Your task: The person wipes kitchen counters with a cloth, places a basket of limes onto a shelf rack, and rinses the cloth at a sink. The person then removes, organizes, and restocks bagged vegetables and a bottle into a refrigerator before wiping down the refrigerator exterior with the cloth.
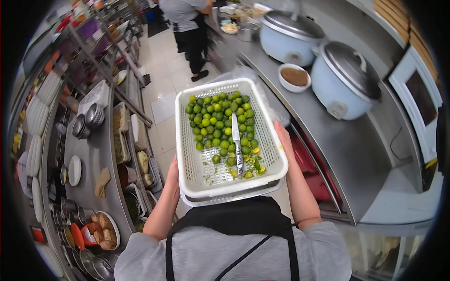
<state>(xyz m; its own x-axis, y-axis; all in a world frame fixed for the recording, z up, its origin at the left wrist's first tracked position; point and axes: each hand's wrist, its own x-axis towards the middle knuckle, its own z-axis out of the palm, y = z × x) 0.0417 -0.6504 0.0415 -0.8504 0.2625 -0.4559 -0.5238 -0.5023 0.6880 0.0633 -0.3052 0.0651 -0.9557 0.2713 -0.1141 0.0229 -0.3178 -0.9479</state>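
Both my hands carry a white perforated basket (192,175) in front of my body, with a tray under it. My left hand (173,173) grips its left side, the fingers mostly hidden. On the right side my right hand (285,140) holds the rim and wall, part of its fingers out of sight. Many small green limes (215,117) lie inside, heaped toward the far end. A knife (235,129) rests on them, blade pointing away, its handle marked with writing. Cut lime pieces (248,174) lie at the near right corner.
Another person (190,33) stands ahead beside the right counter. Two rice cookers (286,40) and a bowl of brown powder or paste (294,77) sit on the steel counter (347,150). At left, a counter (93,164) holds metal bowls, plates and food containers. Tiled floor (166,107) runs between.
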